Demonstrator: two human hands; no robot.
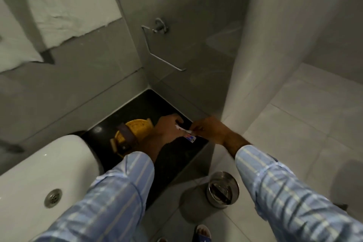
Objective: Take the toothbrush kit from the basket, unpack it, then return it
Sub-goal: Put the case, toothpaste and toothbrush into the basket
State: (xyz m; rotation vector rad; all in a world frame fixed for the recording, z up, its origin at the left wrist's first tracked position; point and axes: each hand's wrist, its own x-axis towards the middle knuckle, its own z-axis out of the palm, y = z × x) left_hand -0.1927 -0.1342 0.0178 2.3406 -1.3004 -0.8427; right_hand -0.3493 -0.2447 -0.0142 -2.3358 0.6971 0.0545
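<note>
Hands meet just beside the yellow basket [135, 133], which sits on the black surface [176, 155]. The left hand [167, 127] and the right hand [208, 128] both pinch the small white toothbrush kit [185, 131], held between them above the surface, right of the basket. A white sink [39, 173] lies left of the basket, touching the surface.

Grey tiled walls [82, 76], pale floor [314, 116] (dim light)
</note>
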